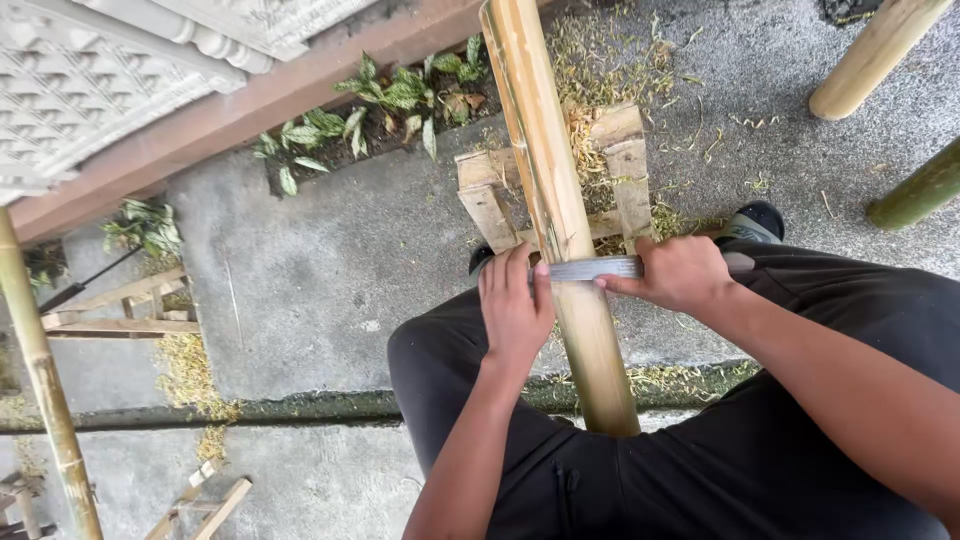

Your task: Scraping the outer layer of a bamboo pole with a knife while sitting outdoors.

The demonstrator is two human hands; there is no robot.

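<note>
I see no bin, box or bowl here; the nearest thing to a holder is the small wooden frame (615,180) on the concrete floor (330,260), and the bamboo pole (560,220) lies across it, running from between my knees up towards the raised brick-red kerb (240,110). Pale shavings (600,60) are scattered in and around that frame.

My left hand (515,310) has its grip folded over one end of a flat metal blade (595,268), fingers pressed down against the pole's left side. My right hand (680,272) has its grip pinching the blade's other end at the pole's right side. The blade sits crosswise on the pole, touching it.

Around me: my black trousers (720,450) flank the pole, and a dark shoe (755,222) rests just beside the frame. Two more poles, one pale (875,55) and one green (920,190), lie well apart by the right edge of the floor. A thin bamboo cane (40,370) stands along the left edge, near another wooden frame (125,310). Green leafy plants (390,95) grow beside the kerb. A shallow mossy gutter (300,408) crosses the floor under my legs.
</note>
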